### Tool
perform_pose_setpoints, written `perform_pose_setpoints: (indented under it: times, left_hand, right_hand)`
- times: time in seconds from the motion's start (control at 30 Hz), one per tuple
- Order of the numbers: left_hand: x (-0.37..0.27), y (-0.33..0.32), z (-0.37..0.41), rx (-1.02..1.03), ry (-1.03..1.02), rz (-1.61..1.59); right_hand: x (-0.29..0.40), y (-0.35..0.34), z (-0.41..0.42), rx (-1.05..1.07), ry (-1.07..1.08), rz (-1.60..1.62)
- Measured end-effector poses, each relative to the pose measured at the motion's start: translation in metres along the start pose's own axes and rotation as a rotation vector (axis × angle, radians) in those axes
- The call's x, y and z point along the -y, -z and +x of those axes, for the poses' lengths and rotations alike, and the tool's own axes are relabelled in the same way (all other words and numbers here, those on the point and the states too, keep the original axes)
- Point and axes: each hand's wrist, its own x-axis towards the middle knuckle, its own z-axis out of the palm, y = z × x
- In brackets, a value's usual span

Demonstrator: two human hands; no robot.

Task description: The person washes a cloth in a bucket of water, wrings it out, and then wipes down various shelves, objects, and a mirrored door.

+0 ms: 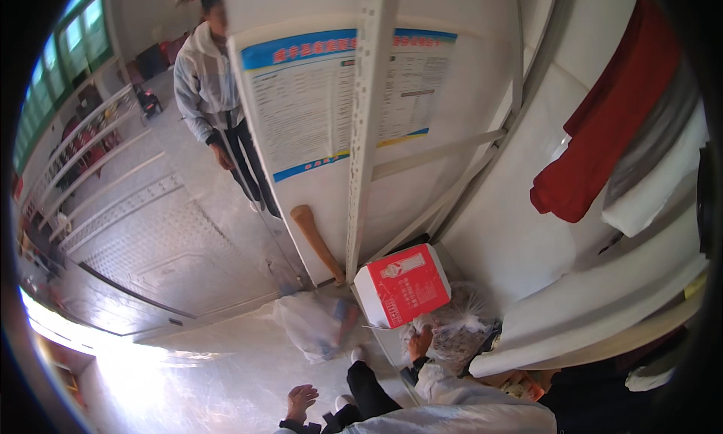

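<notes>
My right hand [419, 343] is closed on a crumpled whitish cloth [406, 333] at the lower edge of a red and white cardboard carton [408, 287]. The carton bears writing and a printed bottle. Just right of that hand sits a clear plastic bag [464, 326] with brownish contents that I cannot make out. My left hand [302, 401] hangs over the floor with nothing in it, its fingers apart. A white plastic bag [305, 326] lies on the floor beyond my feet.
A curved wooden handle [316, 239] leans on the wall beside a perforated metal post [367, 123]. Red cloth [610, 129] hangs at right above a pale draped sheet [565, 332]. At left a person [206, 89] in a light jacket is visible, possibly a reflection.
</notes>
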Motion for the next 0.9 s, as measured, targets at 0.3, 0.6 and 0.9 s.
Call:
perform_pose_setpoints:
  times: [0.3,0.6,0.9]
  left_hand:
    - [-0.086,-0.095,0.011,0.124,-0.021,0.166]
    - [-0.161,-0.139,0.07,0.028,-0.65,0.709]
    - [-0.469,-0.362,-0.041,-0.176,-1.63,0.447]
  right_hand:
    - [-0.016,-0.071,0.087,0.47,-0.107,0.438]
    - [0.254,0.105,0.256,0.459,0.04,0.854]
    - [0.384,0.071,0.346,0.127,0.799,0.383]
